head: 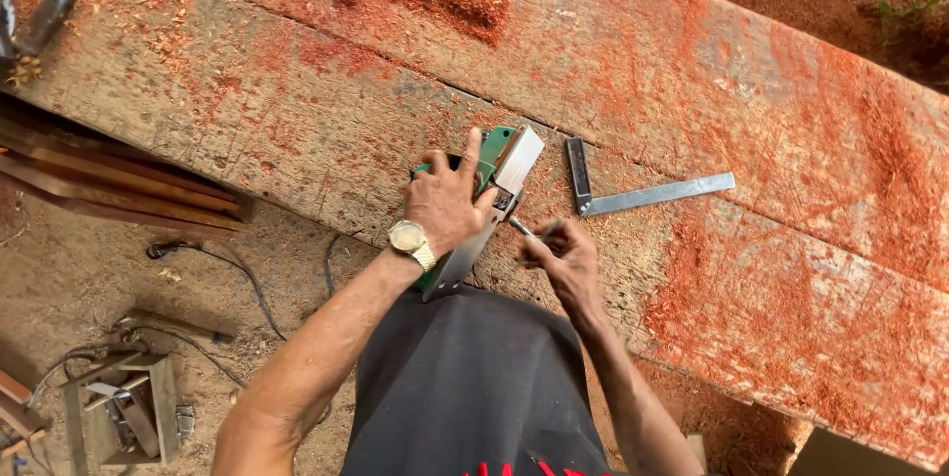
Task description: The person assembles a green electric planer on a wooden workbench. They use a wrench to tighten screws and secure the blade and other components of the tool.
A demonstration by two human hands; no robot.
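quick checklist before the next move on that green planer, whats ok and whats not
1. Left hand holding the planer firmly: ok, palm and fingers lie over its green body.
2. Planer turned sole-up on the workbench: ok, the metal sole faces outward.
3. Right hand has a tool at the planer: ok, a thin metal tool reaches toward the sole's middle.
4. Tool seated properly: cannot tell, tip too small.
5. Planer unplugged: cannot tell, the cable on the ground leads out of sight.
6. Try square out of the way: ok, it lies apart to the right.
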